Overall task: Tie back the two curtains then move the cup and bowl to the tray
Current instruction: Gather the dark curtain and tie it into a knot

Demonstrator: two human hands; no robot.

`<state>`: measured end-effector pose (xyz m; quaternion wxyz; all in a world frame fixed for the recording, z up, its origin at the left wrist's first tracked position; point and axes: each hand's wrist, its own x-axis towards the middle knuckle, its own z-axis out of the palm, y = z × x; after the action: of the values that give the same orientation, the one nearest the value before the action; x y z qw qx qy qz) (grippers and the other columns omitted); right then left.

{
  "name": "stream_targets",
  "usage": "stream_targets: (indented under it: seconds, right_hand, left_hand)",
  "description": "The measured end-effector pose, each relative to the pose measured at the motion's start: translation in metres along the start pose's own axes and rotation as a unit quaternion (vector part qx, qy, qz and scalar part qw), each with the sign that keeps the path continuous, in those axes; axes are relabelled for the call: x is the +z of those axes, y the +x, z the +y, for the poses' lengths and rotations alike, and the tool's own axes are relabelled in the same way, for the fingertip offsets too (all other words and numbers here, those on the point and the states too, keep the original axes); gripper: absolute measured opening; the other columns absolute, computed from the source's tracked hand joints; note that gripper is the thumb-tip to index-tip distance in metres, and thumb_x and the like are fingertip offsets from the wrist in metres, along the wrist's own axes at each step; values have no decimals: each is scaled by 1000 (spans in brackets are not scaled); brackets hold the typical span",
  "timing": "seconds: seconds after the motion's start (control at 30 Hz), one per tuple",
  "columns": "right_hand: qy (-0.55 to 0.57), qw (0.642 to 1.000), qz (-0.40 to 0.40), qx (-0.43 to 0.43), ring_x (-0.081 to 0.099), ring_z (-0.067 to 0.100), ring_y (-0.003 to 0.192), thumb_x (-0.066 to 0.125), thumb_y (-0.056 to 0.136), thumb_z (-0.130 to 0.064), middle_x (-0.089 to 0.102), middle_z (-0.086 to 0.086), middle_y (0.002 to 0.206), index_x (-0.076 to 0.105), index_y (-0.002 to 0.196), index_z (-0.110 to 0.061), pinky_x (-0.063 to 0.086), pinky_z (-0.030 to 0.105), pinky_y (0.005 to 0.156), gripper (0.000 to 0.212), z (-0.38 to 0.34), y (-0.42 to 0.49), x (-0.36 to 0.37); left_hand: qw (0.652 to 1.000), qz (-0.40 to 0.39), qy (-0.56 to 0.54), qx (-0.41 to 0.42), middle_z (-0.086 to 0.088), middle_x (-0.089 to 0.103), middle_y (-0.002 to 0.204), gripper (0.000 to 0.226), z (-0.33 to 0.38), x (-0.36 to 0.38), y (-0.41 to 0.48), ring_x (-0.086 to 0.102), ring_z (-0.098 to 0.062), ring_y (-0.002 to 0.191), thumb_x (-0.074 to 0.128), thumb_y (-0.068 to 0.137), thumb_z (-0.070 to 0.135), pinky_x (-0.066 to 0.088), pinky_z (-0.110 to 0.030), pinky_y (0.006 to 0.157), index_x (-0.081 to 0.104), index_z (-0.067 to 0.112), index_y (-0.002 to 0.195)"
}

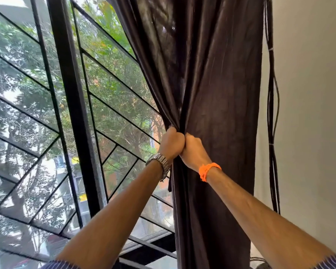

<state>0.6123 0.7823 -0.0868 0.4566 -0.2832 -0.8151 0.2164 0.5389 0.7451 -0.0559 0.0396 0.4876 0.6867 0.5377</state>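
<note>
A dark brown curtain (217, 78) hangs at the right side of the window, bunched into folds. My left hand (172, 142), with a metal watch on its wrist, is shut on the curtain's left edge at mid height. My right hand (194, 148), with an orange band on its wrist, grips the same gathered fold right beside it, knuckles touching. The fabric pinches in where both fists hold it. No tie-back, second curtain, cup, bowl or tray is in view.
A window (109, 94) with black diagonal bars fills the left, trees outside. A thick black frame post (74, 105) stands left of my arms. Black cables (273, 113) run down the cream wall (314, 113) right of the curtain.
</note>
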Motion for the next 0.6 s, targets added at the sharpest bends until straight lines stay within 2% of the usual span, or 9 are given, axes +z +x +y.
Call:
stream_targets:
  seconds: [0.07,0.13,0.2,0.27,0.3,0.33,0.4,0.5,0.6]
  right_hand:
    - [1,1000,-10,-10,61,43,106,49,88,-9,65,24,112,52,121,-6,53,48,86,33,-3,-3,2]
    - [-1,1000,-18,-14,63,41,105,48,89,-7,66,23,111,49,126,-6,54,45,85,37,-6,-5,4]
    - [-2,1000,-23,-17,64,37,101,48,89,-7,66,21,109,46,129,-6,55,40,81,40,-6,-7,6]
    - [-15,999,-29,-16,65,35,100,51,89,-6,67,19,107,48,128,-2,52,33,78,40,-2,-8,8]
    - [-22,999,-33,-12,64,35,103,54,89,-5,66,20,110,51,126,1,50,31,79,38,1,-9,9]
    - [-15,999,-38,-3,62,36,107,57,89,-5,64,22,115,52,125,4,49,33,83,37,4,-9,9]
    - [14,999,-44,10,61,35,111,59,90,-5,63,20,120,54,125,7,49,31,87,37,10,-10,7]
    - [19,998,-56,10,63,19,77,52,89,-1,68,12,93,63,107,2,42,14,57,22,19,-16,-1]
    - [61,997,-36,18,55,12,68,46,84,1,68,11,89,62,103,-1,34,15,49,25,31,-23,-5]
  left_hand:
    - [998,9,-59,-1,-7,67,89,27,-4,-3,-3,62,-24,83,39,77,18,52,-40,80,61,7,87]
    - [992,4,-124,3,-2,53,68,16,-4,-6,-9,48,-19,66,42,78,24,42,-38,67,49,15,67]
    - [981,-14,-193,1,-4,49,67,20,-5,-6,-11,45,-19,67,47,70,37,40,-42,68,48,18,66]
    - [974,-40,-223,13,0,68,80,35,-5,-1,-9,62,-18,77,56,71,45,50,-42,79,64,12,78]
    - [977,-45,-208,24,3,73,94,43,-4,2,-8,68,-16,87,63,72,51,53,-39,87,70,14,94]
    - [983,-43,-175,35,5,73,106,55,-1,6,-9,68,-13,97,67,71,57,53,-36,91,68,21,111]
    - [995,-4,-83,47,4,69,117,72,3,12,-10,66,-15,106,70,67,63,52,-35,95,59,24,127]
    - [993,86,60,57,-13,67,114,46,10,20,-10,62,-33,105,63,85,37,50,-36,86,59,7,119]
    - [985,92,121,78,-23,64,104,24,23,24,-17,59,-41,96,51,87,8,37,-34,70,56,-3,108]
